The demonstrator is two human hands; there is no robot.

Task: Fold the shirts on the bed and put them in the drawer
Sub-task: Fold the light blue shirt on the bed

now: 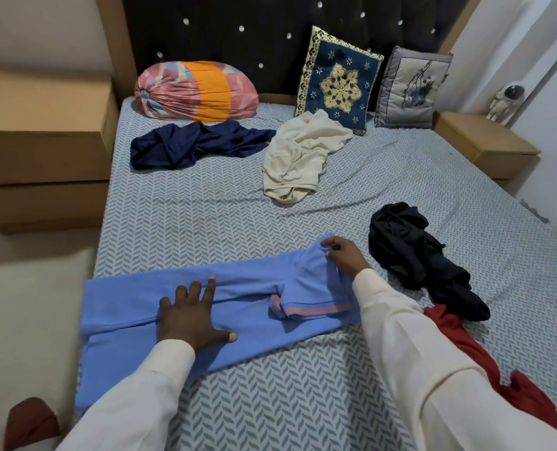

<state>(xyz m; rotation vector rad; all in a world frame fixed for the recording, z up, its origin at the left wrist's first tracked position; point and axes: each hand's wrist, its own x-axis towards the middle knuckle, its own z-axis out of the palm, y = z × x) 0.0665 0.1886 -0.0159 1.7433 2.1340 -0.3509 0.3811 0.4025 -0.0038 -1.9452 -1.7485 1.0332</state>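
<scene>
Two hands work the blue shirt (244, 288) on the near bed (205, 209): left hand (189, 315) flat with fingers spread, right hand (340, 260) pinching the far edge, which could slip and undo the fold.

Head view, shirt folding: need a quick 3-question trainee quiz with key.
1. True or false: the left hand lies flat on the blue shirt.
2. Which garment lies nearest the right hand? A) navy shirt B) cream shirt C) black shirt
3. Fill in: the right hand's fingers pinch the blue shirt's far ____.

Key: 1 true; 2 C; 3 edge. The red shirt lies partly under the right sleeve on the bed.
</scene>
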